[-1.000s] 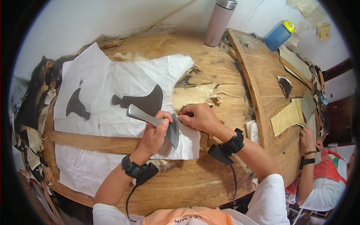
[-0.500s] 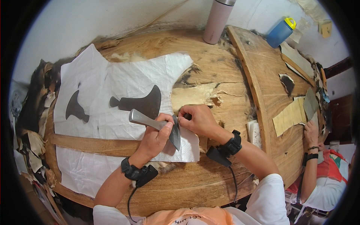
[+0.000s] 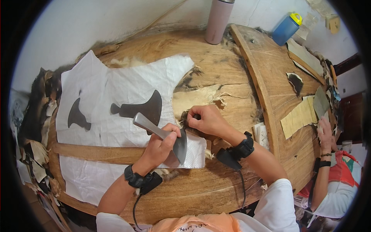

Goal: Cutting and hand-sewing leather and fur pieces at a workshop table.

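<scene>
My left hand (image 3: 160,147) is closed around a grey metal knife (image 3: 179,149) with a flared, curved blade. Its handle sticks up to the left, and the blade points down over the lower right corner of a white woven sheet (image 3: 92,92). Just right of the blade, my right hand (image 3: 206,120) is pinched together by a tuft of dark fur (image 3: 185,116). Something small and dark shows in its curled fingers, too hidden to name. Two dark flared blades lie flat on the sheet, a larger one (image 3: 148,110) and a smaller one (image 3: 79,116).
A wooden strip (image 3: 100,153) crosses the sheet; a raised wooden bar (image 3: 255,77) divides the table. Behind stand a pink bottle (image 3: 218,23) and a blue bottle (image 3: 285,31). Pale hide (image 3: 201,94) lies beyond my right hand. Another person's hand (image 3: 325,133) is by yellowish pieces (image 3: 297,118).
The knife blade has moved down and away from my right hand, which has lifted slightly off it. The other person's hand has shifted and opened. The view has tilted slightly.
</scene>
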The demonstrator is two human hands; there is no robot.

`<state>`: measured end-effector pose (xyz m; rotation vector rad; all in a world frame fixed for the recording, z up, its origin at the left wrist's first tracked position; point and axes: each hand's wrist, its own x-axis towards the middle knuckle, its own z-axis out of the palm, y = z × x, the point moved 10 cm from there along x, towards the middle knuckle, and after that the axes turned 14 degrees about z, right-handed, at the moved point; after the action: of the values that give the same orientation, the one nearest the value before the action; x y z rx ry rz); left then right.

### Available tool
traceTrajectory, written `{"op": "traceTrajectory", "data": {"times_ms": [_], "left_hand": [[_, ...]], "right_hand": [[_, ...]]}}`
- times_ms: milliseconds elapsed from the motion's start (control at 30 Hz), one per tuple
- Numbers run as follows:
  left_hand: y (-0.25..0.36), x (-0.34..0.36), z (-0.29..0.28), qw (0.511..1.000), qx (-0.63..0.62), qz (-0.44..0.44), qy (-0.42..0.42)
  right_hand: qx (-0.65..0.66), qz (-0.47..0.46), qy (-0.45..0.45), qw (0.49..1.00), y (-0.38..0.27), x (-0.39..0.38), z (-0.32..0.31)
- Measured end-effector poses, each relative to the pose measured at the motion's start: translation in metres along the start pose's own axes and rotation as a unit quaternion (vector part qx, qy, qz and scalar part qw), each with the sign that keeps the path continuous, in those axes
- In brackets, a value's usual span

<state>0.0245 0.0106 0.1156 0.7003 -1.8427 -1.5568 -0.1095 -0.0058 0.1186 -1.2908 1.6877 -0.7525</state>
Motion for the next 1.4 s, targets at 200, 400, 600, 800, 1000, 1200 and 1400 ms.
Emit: {"op": "traceTrajectory", "data": {"times_ms": [200,400,600,800,1000,1200,1400], "left_hand": [[0.004,0.003,-0.032,0.989,0.038,0.030,0.142],[0.010,0.011,-0.023,0.993,0.058,0.036,0.093],[0.006,0.013,-0.022,0.995,0.058,0.025,0.075],[0.004,0.010,-0.019,0.997,0.054,0.021,0.060],[0.003,0.011,-0.017,0.997,0.061,0.010,0.040],[-0.002,0.008,-0.006,0.997,0.070,-0.006,0.012],[0.009,0.007,-0.023,0.992,0.023,0.071,0.106]], "right_hand": [[-0.194,-0.018,0.042,0.980,-0.007,-0.012,0.006],[-0.057,0.064,-0.021,0.996,0.005,0.000,0.018],[-0.117,0.087,-0.015,0.989,0.009,0.003,0.023],[-0.070,0.004,0.005,0.997,-0.002,-0.001,0.019],[-0.084,0.007,0.011,0.996,0.003,-0.001,0.021],[0.021,0.031,0.045,0.998,0.012,0.005,-0.004],[-0.155,-0.020,0.009,0.988,-0.001,-0.006,0.002]]}}
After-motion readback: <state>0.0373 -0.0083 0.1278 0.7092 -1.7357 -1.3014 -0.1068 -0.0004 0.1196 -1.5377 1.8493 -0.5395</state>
